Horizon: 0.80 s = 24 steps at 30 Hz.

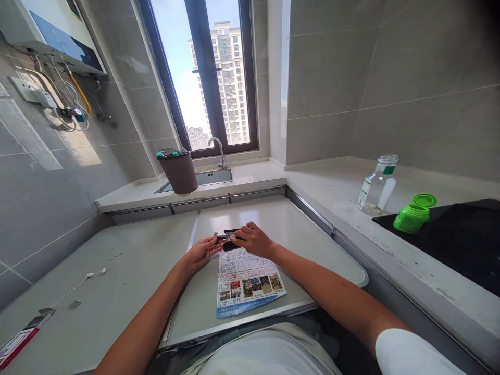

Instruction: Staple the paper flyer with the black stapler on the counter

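Note:
Above a printed sheet [246,278], both hands meet at a small black-and-silver hinged tool [231,246] that looks like an opened stapler. Two black arms spread from it, and a silver metal part points left. My left hand [203,253] pinches the silver end between thumb and fingers. My right hand [253,240] is closed round the black part from the right, and its fingers hide much of the tool. The sheet lies flat beneath, with text, small photos and a blue lower edge.
On the pale folding table [144,260], earphones [78,285] and a red-and-white box [21,341] lie left. A brown bin [178,173] stands by the sink [214,177]. At right, a glass bottle [377,187] and green jar [412,217] stand near a black cloth [464,234].

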Available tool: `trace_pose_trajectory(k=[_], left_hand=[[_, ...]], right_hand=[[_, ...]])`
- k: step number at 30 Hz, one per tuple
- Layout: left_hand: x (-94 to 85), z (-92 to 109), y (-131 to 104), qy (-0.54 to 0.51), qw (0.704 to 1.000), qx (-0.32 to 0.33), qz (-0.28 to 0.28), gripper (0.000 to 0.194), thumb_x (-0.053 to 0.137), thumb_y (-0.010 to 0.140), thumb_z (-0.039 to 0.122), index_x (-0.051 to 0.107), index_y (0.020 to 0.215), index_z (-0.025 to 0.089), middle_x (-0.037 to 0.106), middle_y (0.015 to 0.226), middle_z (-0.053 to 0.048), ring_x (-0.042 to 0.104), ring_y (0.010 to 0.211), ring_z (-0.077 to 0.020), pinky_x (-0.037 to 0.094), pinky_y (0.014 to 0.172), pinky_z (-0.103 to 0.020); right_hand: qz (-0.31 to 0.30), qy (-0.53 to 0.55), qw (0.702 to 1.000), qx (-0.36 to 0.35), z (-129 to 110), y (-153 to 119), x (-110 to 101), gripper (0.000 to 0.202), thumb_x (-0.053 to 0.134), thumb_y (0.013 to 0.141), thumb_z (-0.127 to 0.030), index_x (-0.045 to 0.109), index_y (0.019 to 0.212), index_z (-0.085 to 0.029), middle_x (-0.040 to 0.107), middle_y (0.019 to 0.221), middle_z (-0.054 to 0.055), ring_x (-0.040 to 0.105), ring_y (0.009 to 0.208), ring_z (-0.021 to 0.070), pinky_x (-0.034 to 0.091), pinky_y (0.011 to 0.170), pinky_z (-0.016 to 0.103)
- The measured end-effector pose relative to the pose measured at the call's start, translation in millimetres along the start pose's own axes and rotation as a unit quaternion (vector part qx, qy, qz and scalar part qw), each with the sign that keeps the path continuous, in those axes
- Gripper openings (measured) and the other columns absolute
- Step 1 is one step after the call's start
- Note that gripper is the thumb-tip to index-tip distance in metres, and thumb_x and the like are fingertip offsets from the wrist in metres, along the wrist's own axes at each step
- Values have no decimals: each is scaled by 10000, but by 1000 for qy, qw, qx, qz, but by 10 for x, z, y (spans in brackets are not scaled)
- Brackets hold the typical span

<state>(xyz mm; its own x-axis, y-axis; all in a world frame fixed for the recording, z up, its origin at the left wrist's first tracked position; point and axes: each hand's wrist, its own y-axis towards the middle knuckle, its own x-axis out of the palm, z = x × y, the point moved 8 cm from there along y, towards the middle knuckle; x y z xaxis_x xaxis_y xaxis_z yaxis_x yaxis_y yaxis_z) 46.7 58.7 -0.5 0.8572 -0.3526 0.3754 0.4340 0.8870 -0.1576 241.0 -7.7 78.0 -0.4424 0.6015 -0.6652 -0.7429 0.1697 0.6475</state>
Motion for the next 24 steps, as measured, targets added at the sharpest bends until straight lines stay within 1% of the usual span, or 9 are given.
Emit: trace_pose_trajectory(k=[4,6,8,10,13,15,17,20,24], left_hand=[[-10,-33,-3,7,1000,-10,11,164,745,956,123,743,1106,58,786,1103,-167,792,920,-163,648,879,-235],[10,-37,-13,7,1000,-18,5,188,741,952,102,739,1133,54,784,1050,-153,788,887,-151,648,845,-213],[32,-30,-18,9,1000,-19,-2,191,744,954,113,739,1136,59,777,1005,-134,772,817,-127,645,784,-189],[26,-6,-13,22,1000,-6,5,192,775,943,157,744,1109,67,771,989,-117,734,727,-96,634,711,-173],[-33,47,2,57,997,30,40,325,890,852,297,758,1053,79,764,953,-89,654,617,-60,582,592,-155],[-71,85,7,82,993,56,60,446,949,762,412,765,1008,89,753,906,-68,603,569,-48,528,528,-151],[-78,115,6,112,989,77,66,519,958,714,502,769,980,98,737,865,-52,557,529,-42,474,484,-158],[-35,136,0,165,980,97,57,537,933,715,563,773,948,106,711,820,-37,485,471,-30,371,425,-169],[110,121,-17,228,967,114,12,516,884,754,603,760,854,112,653,712,-17,426,449,-36,277,406,-183]], right_hand=[[2,-5,1000,-15,-16,9,-23,315,491,1045,-82,665,1263,-228,732,1118,78,555,994,226,355,901,403],[7,-2,1000,15,38,17,-41,321,509,1019,-68,669,1253,-218,726,1137,89,556,1004,236,360,896,407],[9,24,996,83,159,11,-46,281,575,976,-91,682,1211,-203,716,1129,105,562,1016,251,379,882,402],[13,74,980,182,331,-36,-31,209,663,936,-163,691,1141,-193,700,1092,106,577,1000,251,407,844,372],[0,165,933,320,557,-170,66,173,750,902,-268,681,1044,-196,673,1035,69,604,906,207,418,749,306],[-30,210,904,371,626,-244,165,171,782,879,-282,669,972,-194,657,991,41,601,840,177,399,709,280],[-62,240,888,387,634,-279,251,193,806,854,-289,655,917,-186,642,955,26,588,809,162,380,695,270],[-96,269,881,378,584,-272,337,239,816,849,-331,643,909,-177,631,943,20,568,811,154,365,694,262],[-146,278,881,353,480,-250,420,284,841,825,-366,642,891,-176,630,935,21,551,824,154,344,682,256]])
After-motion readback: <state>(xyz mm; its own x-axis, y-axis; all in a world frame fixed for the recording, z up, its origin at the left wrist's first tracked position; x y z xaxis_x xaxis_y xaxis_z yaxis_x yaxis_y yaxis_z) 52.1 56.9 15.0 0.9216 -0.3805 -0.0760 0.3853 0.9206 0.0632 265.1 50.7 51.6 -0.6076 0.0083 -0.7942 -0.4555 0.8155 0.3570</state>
